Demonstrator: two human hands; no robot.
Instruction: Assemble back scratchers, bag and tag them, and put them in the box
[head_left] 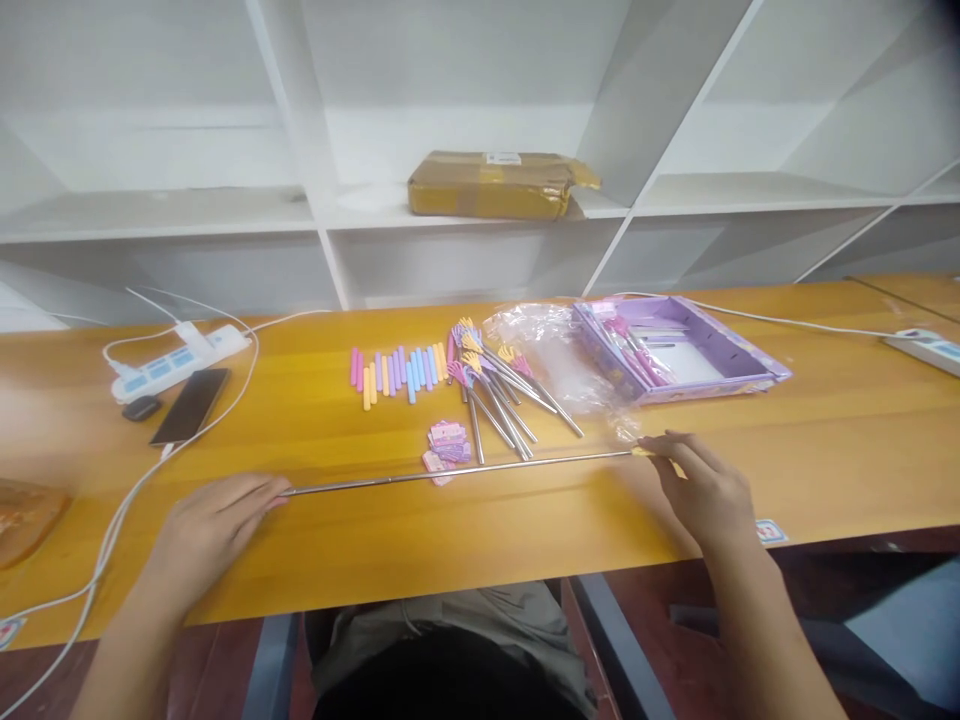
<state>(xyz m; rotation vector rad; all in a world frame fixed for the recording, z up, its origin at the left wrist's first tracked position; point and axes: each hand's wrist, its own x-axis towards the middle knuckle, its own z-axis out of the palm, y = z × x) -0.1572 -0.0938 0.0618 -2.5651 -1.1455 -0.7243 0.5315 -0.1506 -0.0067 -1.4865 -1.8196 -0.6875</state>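
Observation:
A long, thin telescopic metal rod (450, 472), drawn out above the near part of the table, spans both hands. My left hand (214, 530) pinches its left end. My right hand (697, 485) is closed on the other end, where a bit of yellow shows; the fingers mostly hide it. Behind the rod lies a pile of back scratchers (499, 390) with metal stems and yellow, pink and purple hand-shaped heads. To their left is a row of coloured handle tubes (397, 372) in pink, yellow, purple and blue. Small pink and purple cards (448, 443) lie stacked just behind the rod.
A purple tray-like box (739, 375) holding pink pieces stands at the right beside crumpled clear plastic (551, 350). At the left are a power strip (180, 362), a phone (191, 405) and white cables (120, 510). A taped carton (491, 185) rests on the shelf behind.

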